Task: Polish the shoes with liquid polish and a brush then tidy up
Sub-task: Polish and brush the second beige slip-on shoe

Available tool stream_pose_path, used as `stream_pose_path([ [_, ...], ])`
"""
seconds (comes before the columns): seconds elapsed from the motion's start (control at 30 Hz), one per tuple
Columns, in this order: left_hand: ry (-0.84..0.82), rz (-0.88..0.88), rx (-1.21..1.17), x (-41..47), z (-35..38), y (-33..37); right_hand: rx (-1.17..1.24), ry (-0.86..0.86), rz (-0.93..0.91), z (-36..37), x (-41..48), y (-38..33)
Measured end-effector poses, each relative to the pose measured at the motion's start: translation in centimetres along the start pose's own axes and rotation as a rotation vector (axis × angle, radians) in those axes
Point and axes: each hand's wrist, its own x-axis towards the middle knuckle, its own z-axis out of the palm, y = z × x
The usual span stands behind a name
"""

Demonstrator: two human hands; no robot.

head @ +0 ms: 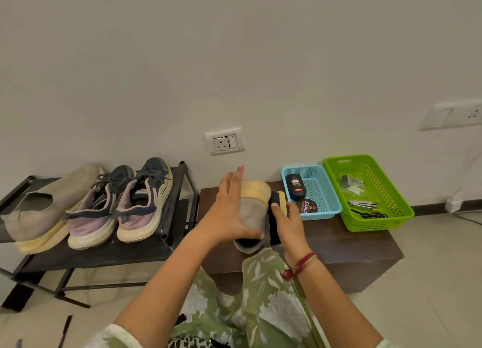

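Left hand splayed, clasping grey shoe | right hand gripping brush against it

Both bare forearms reach forward from the bottom edge and converge toward the middle. The left hand clasps a shoe between its outstretched thumb and its fingers, the forefinger straight and lifted. The right hand, just beside it, curls its fingers round a brush, wrist bent slightly inward.
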Motion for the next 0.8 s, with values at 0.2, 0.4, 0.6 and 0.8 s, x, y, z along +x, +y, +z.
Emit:
stream_pose_path([
  [0.2,-0.240,0.031,0.080,-0.5,-2.6,-1.7,-0.028,-0.036,0.010,0.3,0.2,-1.1],
  [0.4,0.209,-0.057,-0.176,-1.1,0.7,-1.6,-0.240,0.044,-0.554,-0.1,-4.0,-4.7],
  [0.6,0.365,-0.023,-0.125,-1.1,2.7,0.2,-0.764,0.007,-0.968,-0.9,-4.7,-5.7],
  [0.8,0.326,-0.073,-0.117,-1.0,2.4,-0.1,-0.464,0.022,-0.704,-1.7,-3.6,-5.1],
])
